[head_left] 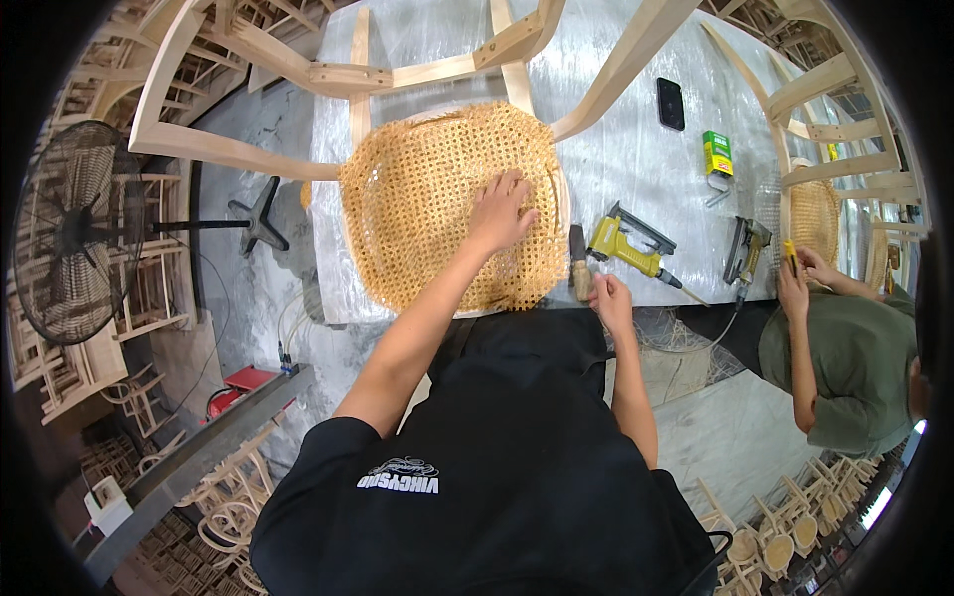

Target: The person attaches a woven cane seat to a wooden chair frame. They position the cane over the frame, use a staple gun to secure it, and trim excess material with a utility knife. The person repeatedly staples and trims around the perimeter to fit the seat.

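Note:
A woven cane seat panel (427,214) covers the seat of a light wooden chair frame (447,70) lying on the table in front of me. My left hand (502,212) rests flat on the right part of the weave, fingers spread. By the table's near edge, my right hand (611,301) has its fingers curled together; what they may pinch is hidden. Its fingertips are beside the wooden handle of a dark-headed hand tool (580,268), and I cannot tell whether they touch it. A yellow-green staple gun (626,246) lies just right of that tool.
Plastic film covers the table (616,159). On it lie a black phone (671,104), a green-yellow box (716,154) and a second staple gun (745,250) with a hose. A co-worker (845,348) works at another chair on the right. A floor fan (79,228) stands left.

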The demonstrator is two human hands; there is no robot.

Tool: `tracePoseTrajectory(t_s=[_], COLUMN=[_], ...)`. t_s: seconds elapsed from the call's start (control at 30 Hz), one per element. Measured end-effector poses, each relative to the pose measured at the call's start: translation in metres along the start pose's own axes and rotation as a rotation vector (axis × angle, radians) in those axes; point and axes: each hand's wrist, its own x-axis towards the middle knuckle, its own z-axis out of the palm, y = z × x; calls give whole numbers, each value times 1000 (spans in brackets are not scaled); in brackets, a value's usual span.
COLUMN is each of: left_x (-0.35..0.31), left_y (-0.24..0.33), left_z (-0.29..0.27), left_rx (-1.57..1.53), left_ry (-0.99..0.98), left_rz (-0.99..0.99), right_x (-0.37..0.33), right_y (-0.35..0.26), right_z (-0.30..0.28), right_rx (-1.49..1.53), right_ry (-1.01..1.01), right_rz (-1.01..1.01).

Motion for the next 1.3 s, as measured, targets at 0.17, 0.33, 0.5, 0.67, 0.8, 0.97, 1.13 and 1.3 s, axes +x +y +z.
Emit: tracePoseTrajectory(t_s=[0.17,0.33,0.5,0.67,0.8,0.97,1.13,1.3], left_x=[-18,-60,-39,-35,-29,-25,-26,-28], left_y=[-21,0,30,35,45,63,63,42], left_z=[-7,18,32,40,38,39,48,38], left_rx=[-8,-20,42,124,113,52,-22,-122], left_ry=[111,111,106,122,113,235,278,280], left_rz=[45,7,25,17,-26,-82,-72,-102], right_x=[5,0,3,8,15,26,33,33], right_y=[-6,1,2,-2,1,5,10,20], right_z=[13,-1,-4,-13,-29,-43,-53,-67], right_rx=[20,-33,-74,-70,-113,-154,-154,-162], right_ry=[-3,11,-53,-81,-112,-138,-152,-116], right_rz=[-19,-8,-95,-99,-126,-180,-203,-222])
